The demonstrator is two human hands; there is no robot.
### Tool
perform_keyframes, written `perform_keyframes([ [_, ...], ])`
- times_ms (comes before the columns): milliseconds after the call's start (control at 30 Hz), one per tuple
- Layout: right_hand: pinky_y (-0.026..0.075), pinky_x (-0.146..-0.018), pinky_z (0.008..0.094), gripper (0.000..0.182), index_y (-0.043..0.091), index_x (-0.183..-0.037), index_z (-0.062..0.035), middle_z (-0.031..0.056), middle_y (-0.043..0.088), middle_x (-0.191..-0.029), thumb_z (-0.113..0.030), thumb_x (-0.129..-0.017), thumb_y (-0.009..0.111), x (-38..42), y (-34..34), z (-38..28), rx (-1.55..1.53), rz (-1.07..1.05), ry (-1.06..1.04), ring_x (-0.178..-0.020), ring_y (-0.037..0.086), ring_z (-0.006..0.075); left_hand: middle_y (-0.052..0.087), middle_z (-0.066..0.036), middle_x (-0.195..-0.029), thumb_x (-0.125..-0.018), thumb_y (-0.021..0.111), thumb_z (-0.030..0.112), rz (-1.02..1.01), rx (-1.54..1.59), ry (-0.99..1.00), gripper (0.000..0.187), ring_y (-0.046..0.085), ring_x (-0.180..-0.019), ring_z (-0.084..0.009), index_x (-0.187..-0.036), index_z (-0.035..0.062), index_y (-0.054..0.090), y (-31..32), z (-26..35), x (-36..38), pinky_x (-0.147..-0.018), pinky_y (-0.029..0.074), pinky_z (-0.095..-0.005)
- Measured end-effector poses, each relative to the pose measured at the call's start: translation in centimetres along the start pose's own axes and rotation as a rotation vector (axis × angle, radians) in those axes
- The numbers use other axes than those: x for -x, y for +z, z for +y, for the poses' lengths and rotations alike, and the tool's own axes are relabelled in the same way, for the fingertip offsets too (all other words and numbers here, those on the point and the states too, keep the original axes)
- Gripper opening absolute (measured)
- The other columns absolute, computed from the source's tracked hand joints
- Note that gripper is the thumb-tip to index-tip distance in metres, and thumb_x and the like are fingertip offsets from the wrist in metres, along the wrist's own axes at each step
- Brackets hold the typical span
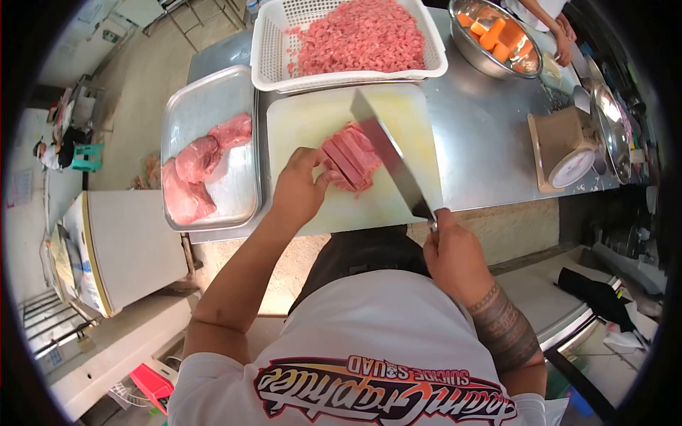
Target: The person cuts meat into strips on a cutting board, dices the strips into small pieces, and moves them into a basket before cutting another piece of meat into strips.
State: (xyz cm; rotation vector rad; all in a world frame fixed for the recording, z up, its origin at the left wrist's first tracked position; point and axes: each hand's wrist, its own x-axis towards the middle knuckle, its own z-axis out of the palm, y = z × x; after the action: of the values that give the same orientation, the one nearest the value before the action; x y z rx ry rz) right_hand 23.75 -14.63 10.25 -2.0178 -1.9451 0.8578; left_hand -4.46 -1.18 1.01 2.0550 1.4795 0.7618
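The steel-topped table (483, 142) ran across the upper half of the frame, and from where I stood the cutting looked well advanced. At top centre, a white perforated plastic basket (277, 82) held a big heap of small pink meat pieces (362, 39), clearly the cut portion. Below it, a pale rectangular cutting board (383, 206) carried the meat in hand: a small block of pink raw meat strips (348, 160), sliced lengthwise but lying together, not diced like the heap. On the left, a shallow rectangular metal tray (238, 181) held several large raw meat chunks (197, 157), uncut as far as I could see. By my reckoning, more had been cut than remained whole.

The person's left forearm slanted up from the lower left, wrist bent inward, bringing the left hand (302, 184) to the left side of the strips. Its fingers were curled against the meat, thumb lowest; how firmly they pinched, I couldn't tell. The right forearm rose from the lower right, and the right hand (458, 255) had its fingers wrapped around the handle of a broad, steel-bladed knife (391, 153). The blade angled toward the upper left, just beside the strips' right side; whether it touched them, I couldn't make out.
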Motion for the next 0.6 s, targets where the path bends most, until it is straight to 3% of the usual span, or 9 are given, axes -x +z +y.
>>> perform_keyframes([
  [167, 0.058, -0.067, 0.0535, 0.022, 0.055, -0.112, 0.0014, 0.0261, 0.070, -0.081, -0.005, -0.092, 0.063, 1.3, -1.2, -4.7, 0.094, -0.145, -0.047, -0.076, 0.072, 0.0443, 0.070, -0.015, -0.108, -0.089, 0.083, 0.011, -0.050, 0.007, -0.029, 0.031, 0.071, -0.099, -0.0381, -0.113, 0.0039, 0.065, 0.6, -0.4, 0.8, -0.085, 0.058, -0.0463],
  [600, 0.057, -0.067, 0.0541, 0.018, 0.051, -0.106, -0.0003, 0.0227, 0.067, -0.081, -0.004, -0.091, 0.061, 1.0, 1.2, -8.1, 0.111, -0.210, -0.019, -0.074, 0.070, 0.0437, 0.070, -0.017, -0.105, -0.093, 0.078, 0.013, -0.159, 0.031, -0.023, 0.019, 0.071, -0.098, -0.0400, -0.108, 0.0038, 0.069, 1.1, -1.2, 0.8, -0.083, 0.058, -0.0494],
])
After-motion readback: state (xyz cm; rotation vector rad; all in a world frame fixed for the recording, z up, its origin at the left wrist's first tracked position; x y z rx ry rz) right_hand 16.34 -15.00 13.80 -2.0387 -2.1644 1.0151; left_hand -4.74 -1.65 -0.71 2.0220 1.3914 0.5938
